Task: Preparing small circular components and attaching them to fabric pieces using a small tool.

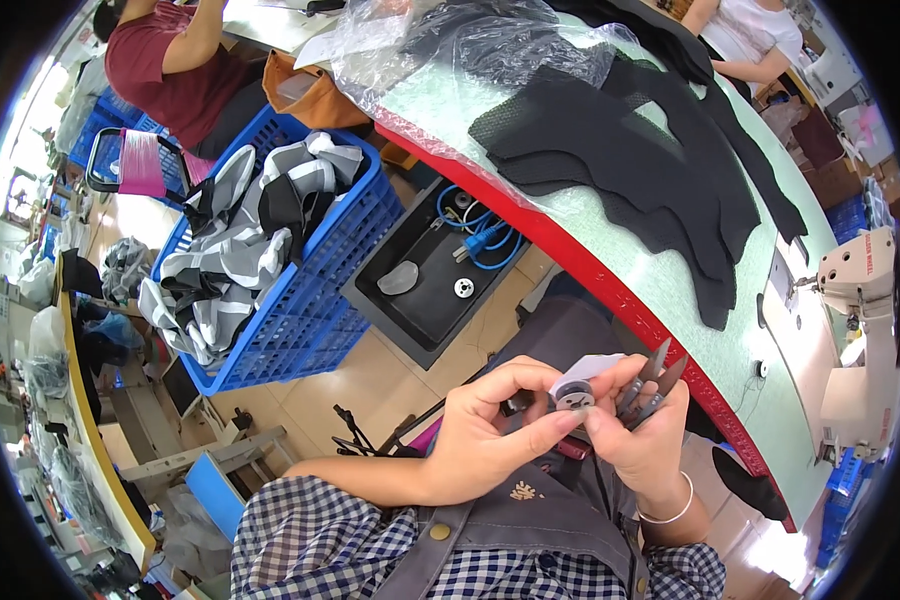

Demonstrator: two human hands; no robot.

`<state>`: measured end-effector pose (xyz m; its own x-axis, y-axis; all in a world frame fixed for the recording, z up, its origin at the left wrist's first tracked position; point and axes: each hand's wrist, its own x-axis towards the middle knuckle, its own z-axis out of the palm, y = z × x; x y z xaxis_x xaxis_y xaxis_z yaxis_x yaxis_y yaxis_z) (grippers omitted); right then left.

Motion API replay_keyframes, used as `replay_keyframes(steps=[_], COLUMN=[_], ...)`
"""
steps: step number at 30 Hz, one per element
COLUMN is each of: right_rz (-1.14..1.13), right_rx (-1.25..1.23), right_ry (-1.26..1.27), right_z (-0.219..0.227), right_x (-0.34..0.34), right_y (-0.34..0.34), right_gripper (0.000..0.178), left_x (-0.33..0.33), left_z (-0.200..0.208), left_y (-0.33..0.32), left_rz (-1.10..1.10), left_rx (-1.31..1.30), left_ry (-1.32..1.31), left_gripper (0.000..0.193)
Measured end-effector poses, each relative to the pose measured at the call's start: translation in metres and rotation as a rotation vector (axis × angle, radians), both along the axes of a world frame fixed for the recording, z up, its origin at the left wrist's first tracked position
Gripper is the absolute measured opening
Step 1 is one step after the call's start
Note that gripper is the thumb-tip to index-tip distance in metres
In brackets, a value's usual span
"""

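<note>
My left hand (495, 430) pinches a small round metal bobbin (574, 398) with holes in its face, held above my lap. My right hand (638, 440) has its thumb and fingertip at the bobbin's right side. A pair of thread snips (658, 382) is tucked in that same hand, blades pointing up and away from me. Just behind the bobbin shows a white, paper-like piece (588, 368), partly covered by my fingers; I cannot tell which hand bears it.
To the right stands a green sewing table (610, 235) with a red edge, stacked black fabric pieces (620, 150) and a sewing machine (860, 270). A black drawer (420, 335) holds a blue cable. A blue crate (300, 310) contains grey-and-black cloth. Two people sit beyond.
</note>
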<state>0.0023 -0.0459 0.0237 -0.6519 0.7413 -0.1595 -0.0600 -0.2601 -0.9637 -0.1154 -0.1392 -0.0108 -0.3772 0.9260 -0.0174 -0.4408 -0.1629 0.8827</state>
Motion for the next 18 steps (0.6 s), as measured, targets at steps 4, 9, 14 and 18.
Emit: replay_keyframes(steps=[4,9,14,18], right_rz=[-0.024,-0.083,0.047,0.235], right_rx=[0.115,0.103,0.328,0.173], right_ry=[0.057,0.059,0.120,0.020], right_z=[-0.010,-0.012,-0.008,0.009], right_x=[0.002,0.000,0.026,0.024], right_y=[-0.004,-0.013,-0.002,-0.004], right_gripper=[0.019,0.025,0.033,0.028], left_x=[0.010,-0.002,-0.016,-0.022], left_z=[0.009,0.001,0.005,0.010], left_y=[0.005,0.003,-0.002,-0.001], left_rz=[0.092,0.099,0.103,0.049], left_rx=[0.014,0.096,0.064,0.029], left_ry=[-0.141,0.107,0.166,0.203], left_gripper=[0.019,0.016,0.015,0.016])
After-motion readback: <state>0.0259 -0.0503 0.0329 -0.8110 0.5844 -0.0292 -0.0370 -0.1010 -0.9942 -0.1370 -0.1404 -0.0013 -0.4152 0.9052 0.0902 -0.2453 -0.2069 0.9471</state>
